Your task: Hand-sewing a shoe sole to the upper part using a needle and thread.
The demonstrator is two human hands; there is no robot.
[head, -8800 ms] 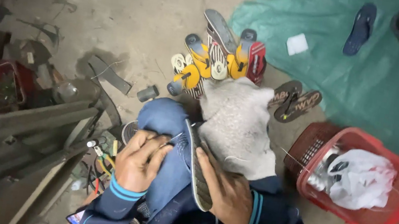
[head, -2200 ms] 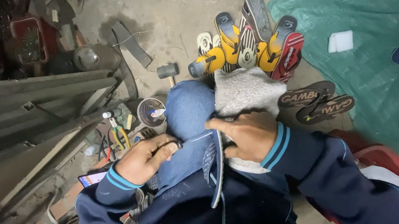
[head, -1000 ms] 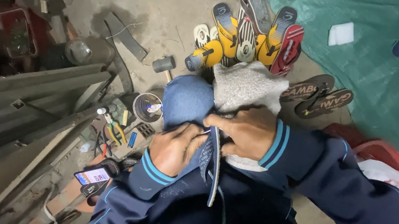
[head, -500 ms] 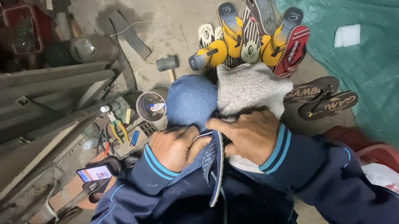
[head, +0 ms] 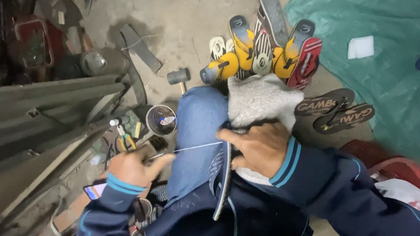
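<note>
Head view: left hand (head: 134, 167) fingers pinch thread (head: 191, 148) stretched from sandal (head: 222, 180).

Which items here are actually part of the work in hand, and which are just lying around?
In use:
- slipper sole, steadied on edge by right hand
- thread, pulled taut by left hand
- grey cloth over the knee

Lying about:
- pile of flip-flops
- brown pair of flip-flops
- hammer
- small tin
- red basket
- green tarp

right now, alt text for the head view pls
Left hand pulls a thread taut from a flip-flop sole that the right hand steadies on the knee. More flip-flops are piled on the concrete floor.
</note>
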